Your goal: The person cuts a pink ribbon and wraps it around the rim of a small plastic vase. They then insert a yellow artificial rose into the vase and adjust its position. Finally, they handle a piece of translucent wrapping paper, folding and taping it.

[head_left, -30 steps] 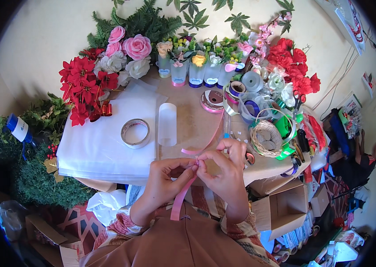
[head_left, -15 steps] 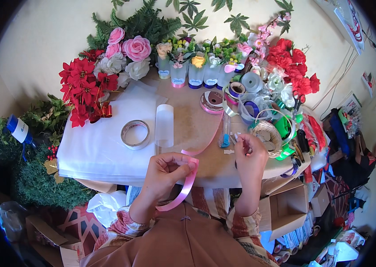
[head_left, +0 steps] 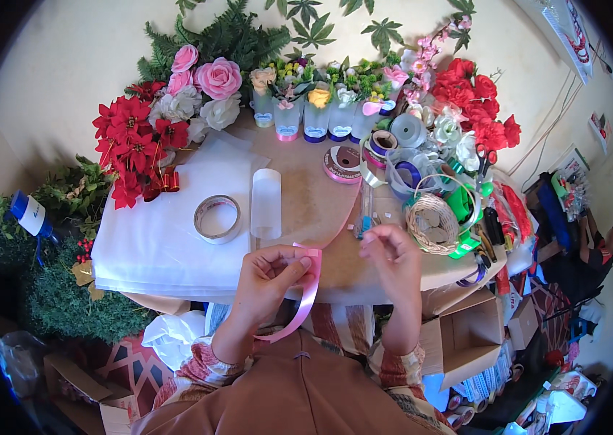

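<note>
My left hand (head_left: 271, 279) is closed in a pinch on a pink satin ribbon (head_left: 309, 290). One length of the ribbon hangs below the fingers toward my lap. Another thin pink strand runs up the table to a ribbon spool (head_left: 342, 164). My right hand (head_left: 395, 261) is raised to the right of the ribbon, its thumb and forefinger brought together. Whatever they may hold is too small to make out. Just beyond its fingertips lies a blue cutter knife (head_left: 366, 221). A frosted clear tube (head_left: 266, 204) lies beyond my left hand.
White translucent sheets (head_left: 154, 239) cover the table's left, with a tape roll (head_left: 217, 219) on them. Flower-filled cups (head_left: 316, 119) line the back. A wicker basket (head_left: 432, 223) and scissors (head_left: 486, 158) crowd the right side. Another person (head_left: 602, 235) is far right.
My right hand has moved left, away from the basket and closer to the ribbon. My left hand keeps its pinch on the ribbon and has barely shifted.
</note>
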Available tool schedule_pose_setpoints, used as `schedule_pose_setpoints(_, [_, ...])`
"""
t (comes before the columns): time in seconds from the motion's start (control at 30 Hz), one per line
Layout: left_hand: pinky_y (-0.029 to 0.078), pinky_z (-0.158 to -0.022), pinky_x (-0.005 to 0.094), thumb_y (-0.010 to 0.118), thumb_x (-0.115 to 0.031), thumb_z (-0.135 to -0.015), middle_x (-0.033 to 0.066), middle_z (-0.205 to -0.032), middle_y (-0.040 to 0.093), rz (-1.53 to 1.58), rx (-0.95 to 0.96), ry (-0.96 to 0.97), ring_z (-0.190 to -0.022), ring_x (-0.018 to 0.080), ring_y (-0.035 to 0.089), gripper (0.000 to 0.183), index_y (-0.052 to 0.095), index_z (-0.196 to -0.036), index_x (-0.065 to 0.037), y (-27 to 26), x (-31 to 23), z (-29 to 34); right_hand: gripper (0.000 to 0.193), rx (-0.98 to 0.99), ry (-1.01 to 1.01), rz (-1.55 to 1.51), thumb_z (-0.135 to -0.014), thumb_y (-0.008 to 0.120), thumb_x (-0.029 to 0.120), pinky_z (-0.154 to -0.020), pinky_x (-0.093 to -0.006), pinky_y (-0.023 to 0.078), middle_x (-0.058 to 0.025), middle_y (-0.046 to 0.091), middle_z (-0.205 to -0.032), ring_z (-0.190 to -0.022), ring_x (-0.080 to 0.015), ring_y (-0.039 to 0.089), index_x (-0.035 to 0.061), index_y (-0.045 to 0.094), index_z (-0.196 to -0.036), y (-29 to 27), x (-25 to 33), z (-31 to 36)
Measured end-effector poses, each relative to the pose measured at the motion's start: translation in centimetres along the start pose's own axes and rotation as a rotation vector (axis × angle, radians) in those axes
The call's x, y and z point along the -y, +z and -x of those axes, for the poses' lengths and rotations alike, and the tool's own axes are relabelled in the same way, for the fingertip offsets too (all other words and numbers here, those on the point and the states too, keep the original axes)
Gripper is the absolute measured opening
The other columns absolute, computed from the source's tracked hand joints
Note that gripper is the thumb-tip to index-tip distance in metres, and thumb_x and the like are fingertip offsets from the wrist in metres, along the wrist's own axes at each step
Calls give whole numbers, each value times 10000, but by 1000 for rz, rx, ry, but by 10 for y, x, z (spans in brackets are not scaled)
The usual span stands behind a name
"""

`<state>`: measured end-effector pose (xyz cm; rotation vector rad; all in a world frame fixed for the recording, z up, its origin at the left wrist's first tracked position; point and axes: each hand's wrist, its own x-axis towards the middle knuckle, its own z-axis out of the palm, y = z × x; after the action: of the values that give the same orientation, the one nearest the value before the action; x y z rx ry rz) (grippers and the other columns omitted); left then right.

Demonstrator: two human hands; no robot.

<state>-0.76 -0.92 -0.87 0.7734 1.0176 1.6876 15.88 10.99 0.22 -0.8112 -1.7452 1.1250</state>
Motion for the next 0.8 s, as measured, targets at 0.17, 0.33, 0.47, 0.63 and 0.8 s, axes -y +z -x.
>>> schedule_pose_setpoints(0.17, [519, -706, 240, 573, -2, -841, 96, -854, 646, 16, -20, 36, -755, 116, 618, 137, 604, -963, 50, 4, -3, 2, 272, 421, 221, -200, -936, 473, 268, -705, -232, 462, -27, 614, -832, -781, -86, 585, 14, 565, -967, 16, 9, 13])
schedule_pose_setpoints(0.33, [535, -702, 266, 538, 17, -852, 132, -946, 635, 34, 5, 100, -816, 165, 628, 120, 609, -946, 37, 3, -1, 1, 428, 534, 407, -642, -963, 355, 354, -747, -282, 446, -78, 582, -1010, -900, -117, 558, 17, 481, -1195, 39, 3, 23])
schedule_pose_setpoints(0.47, [533, -733, 273, 530, 27, -855, 159, -1097, 571, -67, 14, 222, -891, 179, 614, 137, 614, -962, 38, 2, -5, 3, 462, 689, 479, -890, -962, 337, 355, -843, -326, 423, -74, 564, -981, -899, -154, 546, 5, 441, -1246, 42, 2, 24])
schedule_pose_setpoints(0.63, [531, -697, 262, 568, 15, -835, 196, -1185, 519, -194, 97, 357, -996, 229, 578, 130, 638, -944, 15, -2, -15, 2, 478, 848, 439, -973, -948, 380, 357, -826, -351, 442, -54, 537, -878, -854, -159, 544, -21, 416, -1238, 38, -9, 19])
schedule_pose_setpoints(0.8, [469, -807, 313, 607, 10, -801, 180, -1191, 516, -379, 302, 399, -1023, 218, 539, 134, 663, -921, -14, -11, -21, -8, 348, 889, 488, -1091, -913, 484, 308, -816, -394, 459, -92, 547, -907, -851, -208, 560, 24, 458, -1112, 36, -15, 19])
